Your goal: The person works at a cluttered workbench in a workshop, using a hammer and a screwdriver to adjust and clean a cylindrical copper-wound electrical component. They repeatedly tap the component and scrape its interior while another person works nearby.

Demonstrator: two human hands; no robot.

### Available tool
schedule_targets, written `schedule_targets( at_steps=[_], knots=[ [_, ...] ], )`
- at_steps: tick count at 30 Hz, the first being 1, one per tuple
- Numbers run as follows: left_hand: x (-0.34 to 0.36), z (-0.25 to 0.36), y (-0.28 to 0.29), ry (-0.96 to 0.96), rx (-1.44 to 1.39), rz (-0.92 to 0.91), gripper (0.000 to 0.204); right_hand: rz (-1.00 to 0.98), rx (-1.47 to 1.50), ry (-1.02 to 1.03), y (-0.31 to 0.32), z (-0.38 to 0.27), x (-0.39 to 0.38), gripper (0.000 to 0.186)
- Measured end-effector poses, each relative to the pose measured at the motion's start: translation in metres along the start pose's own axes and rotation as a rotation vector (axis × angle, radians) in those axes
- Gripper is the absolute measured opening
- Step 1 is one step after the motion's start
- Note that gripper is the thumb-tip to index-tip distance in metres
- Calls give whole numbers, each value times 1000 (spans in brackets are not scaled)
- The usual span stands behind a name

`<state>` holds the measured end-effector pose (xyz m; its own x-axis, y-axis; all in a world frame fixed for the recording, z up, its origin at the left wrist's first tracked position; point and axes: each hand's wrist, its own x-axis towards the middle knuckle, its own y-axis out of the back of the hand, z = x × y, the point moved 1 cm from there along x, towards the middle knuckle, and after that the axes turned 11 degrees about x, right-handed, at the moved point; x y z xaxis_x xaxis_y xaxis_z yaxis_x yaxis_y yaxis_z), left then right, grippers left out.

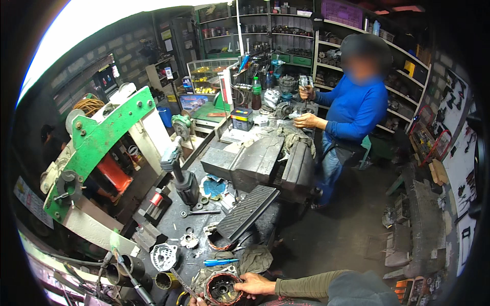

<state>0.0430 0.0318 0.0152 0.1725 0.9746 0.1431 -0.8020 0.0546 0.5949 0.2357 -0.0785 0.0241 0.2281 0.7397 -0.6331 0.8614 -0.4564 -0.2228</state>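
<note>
A round alternator stator (221,289) with copper windings and a dark centre rests at the near edge of the dark workbench (173,224). My right hand (255,284) grips its right rim, with my olive sleeve behind it. Only a sliver of my left hand (195,301) shows at the bottom edge, left of the stator. It appears closed on a thin metal tool (181,283) that slants up and left. A grey rag (255,257) lies just behind the stator.
A silver alternator housing (163,255), a blue-handled tool (219,261), a ribbed black plate (247,211) and a big bench vise (265,163) crowd the bench. A green press (102,137) stands left. A person in a blue shirt (354,109) works with a power tool (305,84).
</note>
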Motion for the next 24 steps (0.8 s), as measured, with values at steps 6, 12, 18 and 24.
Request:
schedule_targets(
  at_steps=[6,12,18,24],
  knots=[
    [31,-5,-35,122,153,-188,39,104,99,-25,39,2,-51,44],
    [43,-19,-79,-27,436,-201,28,203,90,-81,58,7,-76,49],
    [33,13,-44,-176,294,-27,35,199,19,-76,60,-1,-78,48],
    [-10,48,33,24,-350,-332,59,26,-157,-72,45,-20,-57,51]
  ],
)
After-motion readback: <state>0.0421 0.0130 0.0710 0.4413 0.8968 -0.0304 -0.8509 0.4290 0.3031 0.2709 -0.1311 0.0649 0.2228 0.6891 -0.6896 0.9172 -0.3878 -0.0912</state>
